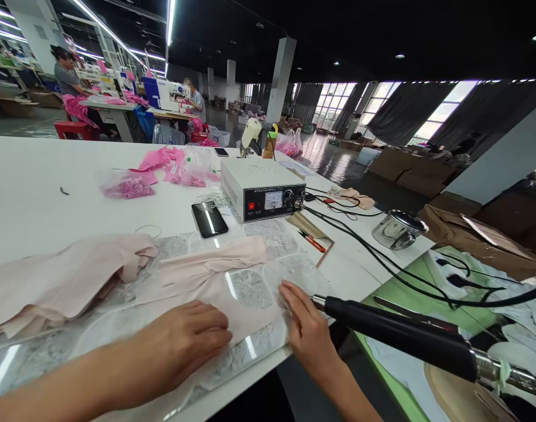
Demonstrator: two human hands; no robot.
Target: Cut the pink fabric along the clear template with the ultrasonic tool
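A pale pink fabric piece (pixel 215 275) lies on a clear sheet (pixel 268 346) over white lace at the table's near edge. My left hand (pixel 184 340) rests palm down on the fabric, fingers together and stretched out. My right hand (pixel 307 334) lies flat at the fabric's right edge, fingers extended. A black-handled tool (pixel 399 334) with a metal tip reaches in from the right; its tip is just beside my right hand, and I cannot tell whether the thumb touches it. More pink fabric (pixel 52 281) is heaped at the left.
A white control box (pixel 263 187) with a dial and meter stands mid-table, cables running right. A black phone (pixel 210 219) lies beside it. Nearby are pink parts in bags (pixel 127 186), a metal pot (pixel 397 230) and red-handled scissors (pixel 312 241). People work at sewing tables far left.
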